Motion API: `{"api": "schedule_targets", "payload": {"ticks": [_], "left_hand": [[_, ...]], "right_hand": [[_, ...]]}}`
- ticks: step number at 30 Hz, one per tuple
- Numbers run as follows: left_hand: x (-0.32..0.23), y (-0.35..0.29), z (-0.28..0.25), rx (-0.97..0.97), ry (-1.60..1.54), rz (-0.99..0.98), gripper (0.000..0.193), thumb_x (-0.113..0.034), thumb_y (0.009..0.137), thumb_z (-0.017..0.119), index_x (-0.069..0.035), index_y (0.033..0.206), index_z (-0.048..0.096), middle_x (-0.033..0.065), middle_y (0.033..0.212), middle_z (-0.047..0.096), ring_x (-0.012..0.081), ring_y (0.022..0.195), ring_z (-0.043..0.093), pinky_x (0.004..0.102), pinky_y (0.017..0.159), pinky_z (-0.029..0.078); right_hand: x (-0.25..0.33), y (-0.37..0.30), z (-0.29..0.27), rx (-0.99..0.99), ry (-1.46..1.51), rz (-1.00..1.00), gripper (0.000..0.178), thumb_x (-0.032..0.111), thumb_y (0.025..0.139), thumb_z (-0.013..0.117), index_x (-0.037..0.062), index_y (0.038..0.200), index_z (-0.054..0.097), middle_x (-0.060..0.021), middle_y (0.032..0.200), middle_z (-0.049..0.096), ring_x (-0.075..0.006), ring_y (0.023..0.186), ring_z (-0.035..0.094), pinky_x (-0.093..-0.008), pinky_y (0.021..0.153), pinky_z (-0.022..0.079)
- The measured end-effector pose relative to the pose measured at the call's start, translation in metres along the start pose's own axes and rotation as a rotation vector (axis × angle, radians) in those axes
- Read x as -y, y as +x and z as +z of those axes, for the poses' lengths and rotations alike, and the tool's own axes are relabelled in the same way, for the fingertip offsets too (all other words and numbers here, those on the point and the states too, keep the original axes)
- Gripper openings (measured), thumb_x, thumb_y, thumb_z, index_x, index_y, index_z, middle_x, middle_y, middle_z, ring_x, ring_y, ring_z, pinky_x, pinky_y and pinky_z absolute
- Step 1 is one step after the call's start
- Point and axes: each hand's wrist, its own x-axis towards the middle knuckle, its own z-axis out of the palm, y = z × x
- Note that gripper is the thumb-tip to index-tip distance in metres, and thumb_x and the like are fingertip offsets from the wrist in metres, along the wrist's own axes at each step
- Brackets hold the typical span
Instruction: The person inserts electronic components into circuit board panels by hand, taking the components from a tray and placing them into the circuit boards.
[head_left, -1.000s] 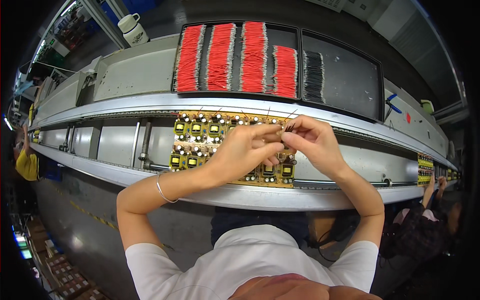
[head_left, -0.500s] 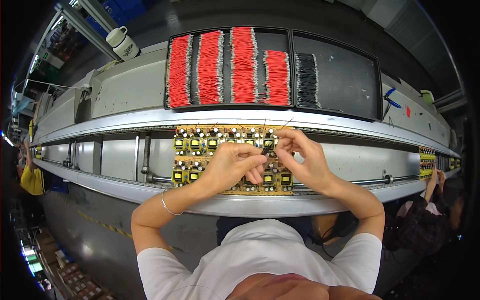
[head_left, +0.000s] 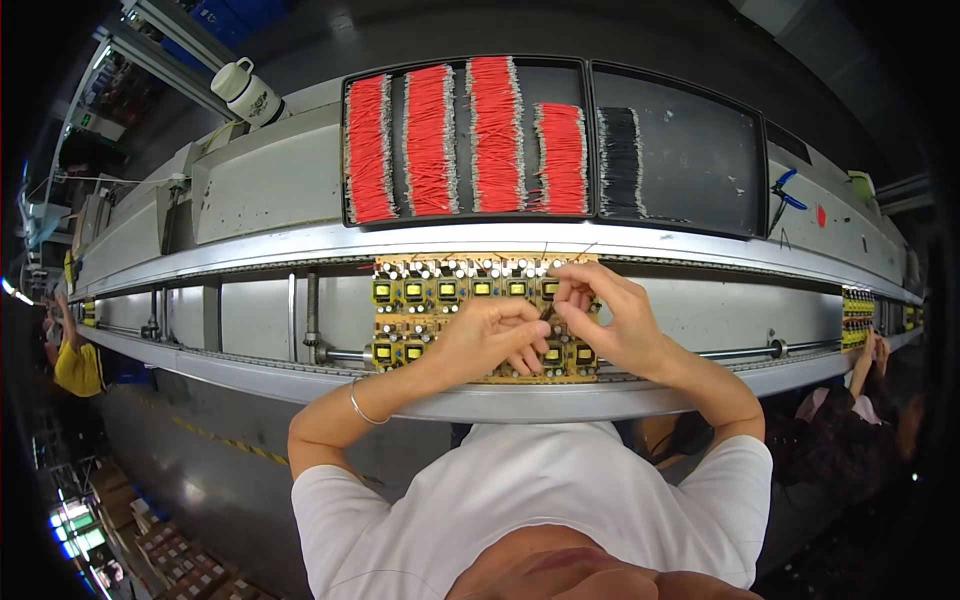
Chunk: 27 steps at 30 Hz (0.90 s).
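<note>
Yellow-brown circuit boards [head_left: 395, 325], joined in a panel and set with yellow-and-black transformers and small capacitors, lie across the rails in front of me. My left hand [head_left: 493, 335] is over the right half of the panel, its thumb and fingers closed on a few short black wires [head_left: 548, 308], mostly hidden by the fingers. Just right of it, my right hand [head_left: 612, 312] bends over the panel's far right corner, thumb and fingertips curled together; anything between them is too small to make out. Thin wires stick up along the far edge of the panel.
Beyond the rail, one black tray [head_left: 463, 140] holds rows of red wires; another tray [head_left: 700, 145] holds a row of black wires [head_left: 621, 160]. Blue-handled cutters [head_left: 789, 190] lie to its right. A white jug [head_left: 245, 92] stands far left. Co-workers' hands [head_left: 872, 352] reach another panel at right.
The view has shifted a little, so the panel and trays sit farther right in it. My left hand stays close to the right; the black wires between them show less than before.
</note>
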Motion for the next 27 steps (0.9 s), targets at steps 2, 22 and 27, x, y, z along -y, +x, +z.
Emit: {"api": "schedule_targets", "payload": {"ticks": [2, 22, 27], "left_hand": [[0.001, -0.001, -0.001, 0.001, 0.003, 0.015, 0.012, -0.007, 0.096, 0.065, 0.004, 0.096, 0.067, 0.0135, 0.079, 0.071, 0.0198, 0.066, 0.071, 0.0256, 0.058, 0.060], [0.004, -0.005, -0.007, 0.000, -0.006, 0.022, 0.010, -0.006, 0.095, 0.066, 0.003, 0.100, 0.067, 0.0099, 0.078, 0.070, 0.0139, 0.061, 0.067, 0.0228, 0.056, 0.056], [0.005, -0.003, -0.011, -0.012, -0.086, 0.036, 0.011, -0.005, 0.096, 0.064, 0.005, 0.102, 0.065, 0.0133, 0.081, 0.071, 0.0175, 0.061, 0.068, 0.0251, 0.057, 0.057]], "right_hand": [[-0.003, 0.001, -0.007, 0.072, -0.003, 0.070, 0.024, -0.007, 0.083, 0.066, -0.0001, 0.105, 0.068, -0.0054, 0.084, 0.063, -0.0132, 0.070, 0.053, -0.0240, 0.064, 0.045], [0.004, 0.012, -0.033, 0.283, 0.132, 0.366, 0.007, -0.003, 0.082, 0.072, 0.0000, 0.087, 0.070, -0.0035, 0.083, 0.069, -0.0098, 0.069, 0.053, -0.0216, 0.062, 0.042], [0.008, 0.023, -0.059, -0.098, 0.021, 0.276, 0.005, -0.005, 0.078, 0.071, -0.0005, 0.079, 0.069, -0.0022, 0.077, 0.065, -0.0096, 0.066, 0.051, -0.0210, 0.061, 0.040]]}}
